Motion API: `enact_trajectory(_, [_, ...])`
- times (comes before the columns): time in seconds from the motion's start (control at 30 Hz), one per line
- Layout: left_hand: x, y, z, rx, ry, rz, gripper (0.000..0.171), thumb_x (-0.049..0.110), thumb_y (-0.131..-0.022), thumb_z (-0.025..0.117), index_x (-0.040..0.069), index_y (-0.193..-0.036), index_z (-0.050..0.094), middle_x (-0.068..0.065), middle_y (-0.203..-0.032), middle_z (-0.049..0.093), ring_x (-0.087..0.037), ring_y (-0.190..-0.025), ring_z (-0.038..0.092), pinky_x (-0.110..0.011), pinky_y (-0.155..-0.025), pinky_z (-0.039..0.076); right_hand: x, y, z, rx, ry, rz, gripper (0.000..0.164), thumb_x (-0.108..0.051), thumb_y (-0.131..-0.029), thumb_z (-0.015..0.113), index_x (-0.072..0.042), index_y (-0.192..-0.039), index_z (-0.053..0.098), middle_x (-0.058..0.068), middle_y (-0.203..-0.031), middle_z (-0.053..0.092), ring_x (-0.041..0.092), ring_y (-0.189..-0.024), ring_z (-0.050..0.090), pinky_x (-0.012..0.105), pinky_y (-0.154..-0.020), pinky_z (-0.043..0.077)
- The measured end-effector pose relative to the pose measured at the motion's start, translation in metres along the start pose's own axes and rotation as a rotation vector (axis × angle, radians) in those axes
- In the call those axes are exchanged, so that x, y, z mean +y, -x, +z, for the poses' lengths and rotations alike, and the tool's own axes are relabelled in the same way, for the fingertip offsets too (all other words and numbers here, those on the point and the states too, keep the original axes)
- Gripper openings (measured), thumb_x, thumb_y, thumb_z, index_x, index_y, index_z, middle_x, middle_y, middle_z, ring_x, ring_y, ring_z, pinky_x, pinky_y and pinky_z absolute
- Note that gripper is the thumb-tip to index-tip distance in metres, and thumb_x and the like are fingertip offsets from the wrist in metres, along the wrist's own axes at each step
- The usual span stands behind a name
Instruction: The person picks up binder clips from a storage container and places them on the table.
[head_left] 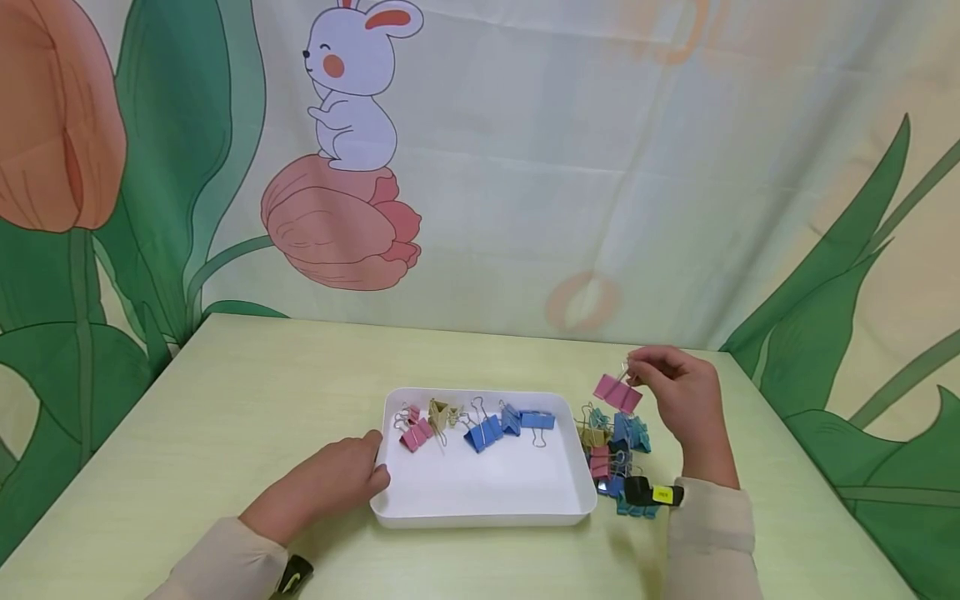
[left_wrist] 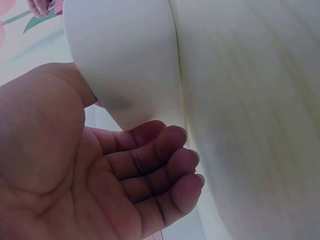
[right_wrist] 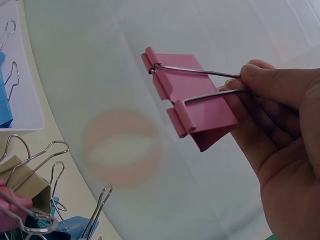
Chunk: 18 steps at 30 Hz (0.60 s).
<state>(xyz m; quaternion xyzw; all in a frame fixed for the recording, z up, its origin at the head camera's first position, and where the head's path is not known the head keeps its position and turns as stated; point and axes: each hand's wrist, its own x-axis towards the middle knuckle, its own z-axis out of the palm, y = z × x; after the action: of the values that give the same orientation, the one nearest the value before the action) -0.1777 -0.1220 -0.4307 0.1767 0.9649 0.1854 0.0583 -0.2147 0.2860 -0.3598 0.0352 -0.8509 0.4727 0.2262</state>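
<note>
Yellowish table [head_left: 285, 375] | tulip backdrop [head_left: 495, 192] | left hand [head_left: 333, 473] grips tray [head_left: 487, 492] | right hand [head_left: 686, 398] pinches pink clip [right_wrist: 192, 95]

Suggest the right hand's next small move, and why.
Probably carry the held clip left and lower it beside the pink clips in the tray. The right hand pinches it by its handles, raised near the pile; the tray's clips lie grouped by colour, and the left hand grips the tray's left end.

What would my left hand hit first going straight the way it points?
The white tray, gripped by your left hand at its left end; past that, probably the pink clips inside, though depth is unclear.
</note>
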Motion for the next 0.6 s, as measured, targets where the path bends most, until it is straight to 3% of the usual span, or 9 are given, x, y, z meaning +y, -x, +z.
enact_trajectory(0.3, [-0.0004, -0.0002, 0.0, -0.01, 0.003, -0.015, 0.043, 0.021, -0.088, 0.052, -0.011, -0.117, 0.05, -0.011, -0.084, 0.058, -0.02, -0.071, 0.049, -0.037, -0.068, 0.043, 0.0073, -0.0031, 0.0023, -0.078, 0.047, 0.018, 0.021, -0.023, -0.092, 0.064, -0.009, -0.105, 0.071, 0.011, -0.098, 0.069, 0.012, -0.08, 0.067, 0.017, -0.075, 0.053])
enact_trajectory(0.6, [0.0003, -0.0004, -0.0004, -0.005, -0.001, -0.01, 0.043, 0.02, -0.088, 0.051, -0.012, -0.117, 0.05, -0.01, -0.084, 0.058, -0.019, -0.071, 0.048, -0.037, -0.068, 0.043, 0.009, -0.0038, 0.003, -0.153, 0.074, 0.103, 0.021, -0.022, -0.093, 0.063, -0.009, -0.109, 0.07, 0.012, -0.1, 0.068, 0.019, -0.084, 0.067, 0.022, -0.075, 0.055])
